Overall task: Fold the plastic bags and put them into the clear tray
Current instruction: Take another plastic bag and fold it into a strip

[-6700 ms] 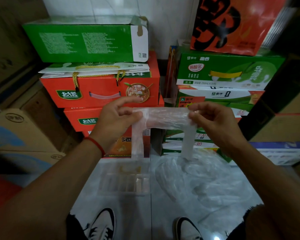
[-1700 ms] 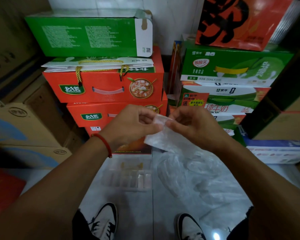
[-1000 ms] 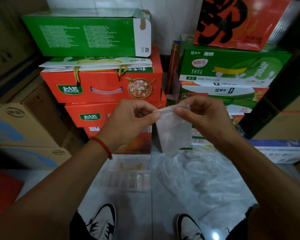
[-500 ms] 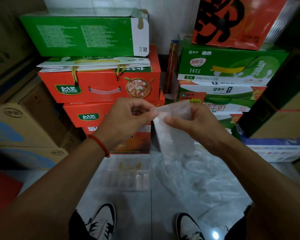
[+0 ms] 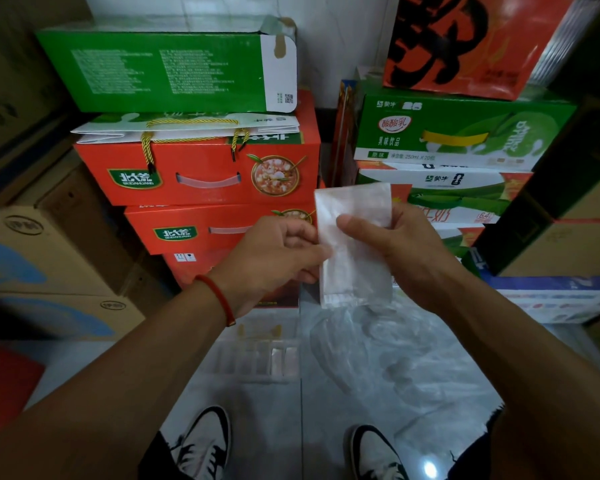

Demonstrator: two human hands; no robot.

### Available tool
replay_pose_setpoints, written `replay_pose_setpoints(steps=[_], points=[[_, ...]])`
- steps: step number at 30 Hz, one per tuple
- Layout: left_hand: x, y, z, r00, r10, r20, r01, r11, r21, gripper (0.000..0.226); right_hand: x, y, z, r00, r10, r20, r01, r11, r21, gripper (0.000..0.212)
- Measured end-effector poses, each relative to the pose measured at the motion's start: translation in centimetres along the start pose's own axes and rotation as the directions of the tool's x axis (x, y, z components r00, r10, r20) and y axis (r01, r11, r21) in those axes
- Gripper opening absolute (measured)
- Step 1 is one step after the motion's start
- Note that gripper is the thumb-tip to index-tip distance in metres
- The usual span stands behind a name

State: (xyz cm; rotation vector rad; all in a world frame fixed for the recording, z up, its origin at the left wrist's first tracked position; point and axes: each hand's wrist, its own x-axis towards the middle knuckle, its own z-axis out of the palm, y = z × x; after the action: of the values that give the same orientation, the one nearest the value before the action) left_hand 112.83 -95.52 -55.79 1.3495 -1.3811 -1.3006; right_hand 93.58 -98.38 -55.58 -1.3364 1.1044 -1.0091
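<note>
Folded bag (image 5: 354, 244) held upright in mid-air, pinched at left edge by left hand (image 5: 274, 258) and under right hand (image 5: 406, 251) thumb, tray (image 5: 257, 358) well below the grip; risk of springing open if either pinch slackens.

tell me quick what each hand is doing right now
Left hand: pinching the folded plastic bag.
Right hand: gripping the same bag, thumb on front.

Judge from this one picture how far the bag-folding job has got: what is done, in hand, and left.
Done: some folded pieces seem to sit in the clear tray. In hand: the left hand and right hand pinch a folded bag, not yet in the tray. Left: loose bags lie on the floor.
</note>
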Motion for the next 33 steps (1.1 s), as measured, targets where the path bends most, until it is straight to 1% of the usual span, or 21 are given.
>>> replay_pose_setpoints(steps=[3,6,9,11,15,18,22,25,30,31,33], points=[[0.2,-0.3,0.0,0.999,0.013,-0.052,-0.014,1.0,-0.011,0.008,-0.1,0.2,0.1,0.991,0.072,0.109,-0.072,0.997,0.003,0.028],[0.1,-0.3,0.0,0.996,0.005,-0.085,-0.01,0.998,-0.06,0.007,-0.2,0.4,0.3,0.995,0.054,0.089,-0.055,0.998,0.008,0.028],[-0.2,0.0,0.1,0.997,-0.042,-0.061,0.033,0.991,-0.131,0.015,0.0,0.6,0.4,0.998,0.038,0.057,-0.039,0.999,0.0,0.025],[-0.2,0.1,0.1,0.996,-0.045,-0.079,0.033,0.988,-0.148,0.017,0.2,0.7,0.3,0.998,0.043,0.048,-0.043,0.999,-0.003,0.023],[0.0,0.1,-0.3,0.986,-0.029,-0.161,0.009,0.993,-0.12,0.014,0.3,0.4,-0.3,0.993,0.081,0.089,-0.081,0.997,-0.011,0.022],[0.1,0.1,-0.7,0.987,0.026,-0.162,-0.039,0.996,-0.08,0.003,0.2,0.2,-1.0,0.99,0.069,0.12,-0.067,0.998,-0.02,0.021],[0.1,0.3,-0.9,0.986,0.078,-0.145,-0.083,0.996,-0.03,0.007,0.2,0.3,-1.5,0.993,0.03,0.112,-0.028,0.999,-0.025,0.017],[0.2,0.4,-0.9,0.98,0.12,-0.158,-0.128,0.991,-0.042,0.005,0.3,0.3,-1.7,0.99,0.011,0.137,-0.015,0.999,0.029,0.017],[0.0,0.8,-0.4,0.967,0.147,-0.207,-0.187,0.964,-0.188,0.022,0.2,0.0,-1.2,0.986,0.011,0.169,-0.044,0.98,0.194,0.026],[0.1,0.7,-0.4,0.962,0.164,-0.217,-0.207,0.96,-0.189,0.026,0.1,-0.1,-1.1,0.986,0.012,0.166,-0.049,0.974,0.22,0.03],[0.2,0.5,-0.4,0.941,0.236,-0.241,-0.271,0.954,-0.124,0.037,0.1,-0.4,-1.0,0.987,0.041,0.154,-0.081,0.961,0.265,0.037]])
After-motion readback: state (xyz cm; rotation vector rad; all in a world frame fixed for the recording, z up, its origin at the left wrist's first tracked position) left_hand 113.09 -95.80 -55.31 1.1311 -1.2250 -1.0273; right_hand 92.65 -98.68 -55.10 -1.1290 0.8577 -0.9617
